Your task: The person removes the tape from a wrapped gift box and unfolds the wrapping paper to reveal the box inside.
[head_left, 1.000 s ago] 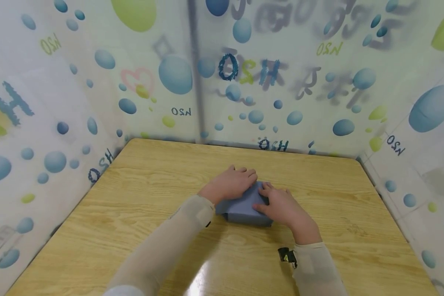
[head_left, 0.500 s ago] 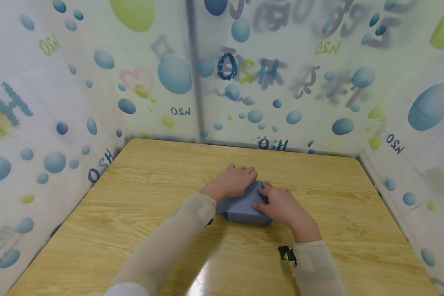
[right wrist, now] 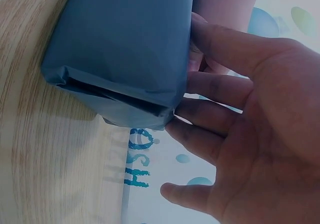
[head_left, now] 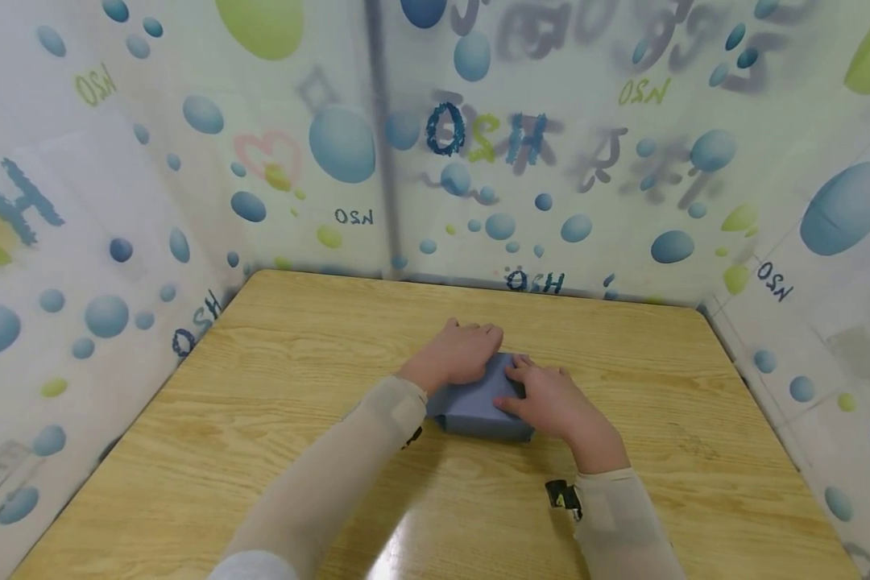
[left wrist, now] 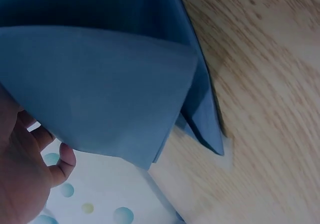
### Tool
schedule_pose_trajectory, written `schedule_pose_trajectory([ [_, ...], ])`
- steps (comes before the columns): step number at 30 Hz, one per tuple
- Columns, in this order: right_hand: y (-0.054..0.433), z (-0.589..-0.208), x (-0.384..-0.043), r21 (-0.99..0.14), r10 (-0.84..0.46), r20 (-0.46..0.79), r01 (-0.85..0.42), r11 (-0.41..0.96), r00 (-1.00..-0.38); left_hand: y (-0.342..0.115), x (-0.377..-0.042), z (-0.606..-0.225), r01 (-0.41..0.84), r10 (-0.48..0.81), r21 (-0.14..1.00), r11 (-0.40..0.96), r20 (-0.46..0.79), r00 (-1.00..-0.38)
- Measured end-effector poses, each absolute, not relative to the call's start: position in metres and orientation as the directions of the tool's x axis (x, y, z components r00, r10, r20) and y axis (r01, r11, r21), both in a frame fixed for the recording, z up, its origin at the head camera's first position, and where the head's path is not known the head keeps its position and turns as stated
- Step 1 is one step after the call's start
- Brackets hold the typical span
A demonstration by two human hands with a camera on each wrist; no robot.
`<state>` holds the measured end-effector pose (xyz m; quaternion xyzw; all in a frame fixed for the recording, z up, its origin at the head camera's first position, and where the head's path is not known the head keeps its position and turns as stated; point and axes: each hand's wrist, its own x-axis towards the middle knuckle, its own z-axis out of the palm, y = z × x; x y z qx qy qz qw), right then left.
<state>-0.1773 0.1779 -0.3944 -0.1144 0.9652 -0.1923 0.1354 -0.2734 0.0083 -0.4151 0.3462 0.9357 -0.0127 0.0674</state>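
A box-shaped parcel in blue-grey wrapping paper [head_left: 474,403] lies on the wooden table. My left hand [head_left: 460,354] is over its far left part, fingers bent at the paper's edge; their tips are partly hidden. In the left wrist view, a loose paper flap [left wrist: 100,89] stands out at the parcel's end, and the left hand [left wrist: 25,169] holds its edge. My right hand [head_left: 551,407] rests on the parcel's right side with thumb and fingers spread. In the right wrist view, a folded end [right wrist: 115,96] shows a gap, and the right hand's fingers [right wrist: 215,116] touch the paper fairly straight.
The light wooden table [head_left: 297,338] spreads around the parcel. White walls [head_left: 594,185] with printed blue and green drops close in behind it and at both sides. Each sleeve carries a small dark strap piece, such as the right one [head_left: 564,498].
My left hand has shifted slightly to the right, and its fingers look more bent. The paper at the parcel's near left corner sits slightly further in. My right hand has stayed almost still.
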Motion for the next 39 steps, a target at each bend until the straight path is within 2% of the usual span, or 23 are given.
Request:
schedule_pose_trajectory([
  [17, 0.1777, -0.3935, -0.1775, -0.394, -0.276, -0.215, -0.176, 0.902, -0.937, 0.0113, -0.2774, -0.4168, 0.537, 0.550, 0.127, 0.834, -0.118, -0.827],
  [25, 0.1781, -0.3940, -0.1777, -0.391, -0.282, -0.211, -0.184, 0.902, -0.936, 0.0107, -0.2792, -0.4193, 0.383, 0.457, 0.350, 0.855, -0.158, -0.875],
  [33, 0.1782, -0.3946, -0.1774, -0.391, -0.282, -0.211, -0.184, 0.902, -0.936, 0.0139, -0.2806, -0.4207, 0.284, 0.386, 0.416, 0.864, -0.185, -0.904],
  [39, 0.1782, -0.3939, -0.1767, -0.400, -0.284, -0.210, -0.182, 0.898, -0.936, 0.0103, -0.2830, -0.4225, 0.193, 0.363, 0.582, 0.790, -0.190, -0.912],
])
